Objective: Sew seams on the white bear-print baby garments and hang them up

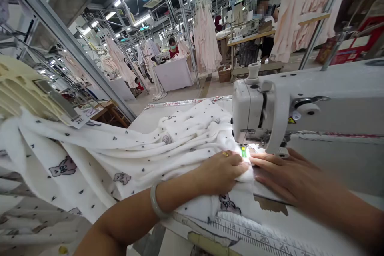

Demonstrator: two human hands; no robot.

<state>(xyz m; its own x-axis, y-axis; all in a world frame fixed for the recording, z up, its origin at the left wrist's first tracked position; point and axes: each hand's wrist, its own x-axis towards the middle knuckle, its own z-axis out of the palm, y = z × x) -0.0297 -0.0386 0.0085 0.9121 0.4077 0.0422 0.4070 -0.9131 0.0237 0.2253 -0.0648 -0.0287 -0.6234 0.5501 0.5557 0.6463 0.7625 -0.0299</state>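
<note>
White plush fabric (144, 148) with printed grey bears and small dark marks is bunched across the table, leading up to the sewing machine (249, 108). My left hand (220, 171), with a ring and a bangle at the wrist, has its fingers curled closed on the fabric just left of the lit needle area. Flat beside the green presser foot (243, 151), my right hand (285, 174) lies with fingers stretched out, fingertips at the fabric's edge. The needle point itself is too small to make out.
A printed ruler tape (246, 232) runs along the table's front edge. At left, a cream hanger clamp (27, 84) holds the fabric, with a 2XL tag (80, 120). Metal posts (69, 44) rise beyond. Pink garments (207, 36) hang behind, and other people sit at machines.
</note>
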